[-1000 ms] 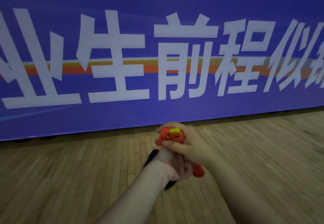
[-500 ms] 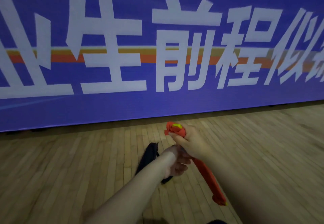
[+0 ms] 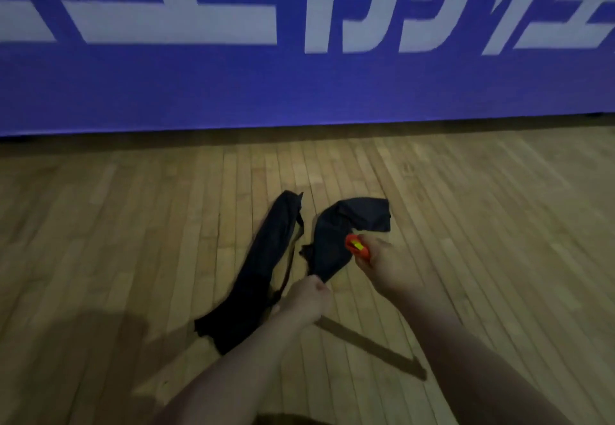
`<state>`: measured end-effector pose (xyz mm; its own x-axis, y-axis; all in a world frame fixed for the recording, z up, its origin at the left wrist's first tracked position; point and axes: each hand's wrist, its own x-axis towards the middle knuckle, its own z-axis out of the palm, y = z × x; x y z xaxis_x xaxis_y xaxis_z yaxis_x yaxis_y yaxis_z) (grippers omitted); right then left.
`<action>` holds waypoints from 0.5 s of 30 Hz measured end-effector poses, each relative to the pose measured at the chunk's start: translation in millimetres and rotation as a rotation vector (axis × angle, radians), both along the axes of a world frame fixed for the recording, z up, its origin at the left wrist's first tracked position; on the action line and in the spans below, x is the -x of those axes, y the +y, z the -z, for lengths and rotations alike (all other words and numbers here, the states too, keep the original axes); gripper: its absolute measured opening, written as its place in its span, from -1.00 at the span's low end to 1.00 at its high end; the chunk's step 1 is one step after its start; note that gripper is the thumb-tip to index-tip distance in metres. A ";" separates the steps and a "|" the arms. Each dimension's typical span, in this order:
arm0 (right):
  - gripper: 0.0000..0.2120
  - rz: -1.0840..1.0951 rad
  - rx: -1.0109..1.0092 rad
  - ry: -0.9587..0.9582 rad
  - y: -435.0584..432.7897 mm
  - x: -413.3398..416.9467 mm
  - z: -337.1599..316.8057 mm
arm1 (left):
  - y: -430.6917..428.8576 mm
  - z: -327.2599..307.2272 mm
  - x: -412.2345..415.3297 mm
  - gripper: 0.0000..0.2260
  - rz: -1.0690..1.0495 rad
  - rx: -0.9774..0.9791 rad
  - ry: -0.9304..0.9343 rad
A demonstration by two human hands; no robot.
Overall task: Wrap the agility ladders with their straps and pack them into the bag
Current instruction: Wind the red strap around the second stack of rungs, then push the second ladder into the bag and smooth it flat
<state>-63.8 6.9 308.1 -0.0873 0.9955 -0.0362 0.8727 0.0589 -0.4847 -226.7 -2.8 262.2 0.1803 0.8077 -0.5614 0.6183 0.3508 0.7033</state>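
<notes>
Two dark fabric bags lie on the wooden floor. The longer bag stretches flat at the left. My left hand grips the near end of the shorter, bent bag. My right hand holds the orange agility ladder bundle, whose yellow-tipped end pokes out beside that bag's right edge. The rest of the bundle is hidden behind my hand and forearm.
A tall blue banner with large white characters stands along the floor's far edge. Wooden floorboards spread to the left and right of the bags. A dark slanted shadow crosses the boards between my forearms.
The view has tilted down and a second bag has come into sight. My left hand left the orange bundle and took hold of the shorter bag. My right hand lowered the bundle beside it.
</notes>
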 end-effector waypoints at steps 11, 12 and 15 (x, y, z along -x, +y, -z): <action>-0.72 -0.215 0.375 -0.237 99.1 7.3 283.0 | 78.1 252.1 23.5 -0.54 0.548 -0.037 0.409; -0.72 -0.227 0.391 -0.251 104.2 9.6 299.6 | 82.7 264.5 21.3 -0.54 0.562 -0.051 0.418; -0.79 -0.247 0.427 -0.264 113.6 15.2 330.4 | 92.7 290.1 14.8 -0.54 0.581 -0.068 0.432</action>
<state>-79.0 120.4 -22.3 -0.2492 0.8391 -0.4836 0.9528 0.1231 -0.2775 -241.5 89.9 -27.9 0.3647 0.6845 -0.6312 0.9189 -0.1550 0.3628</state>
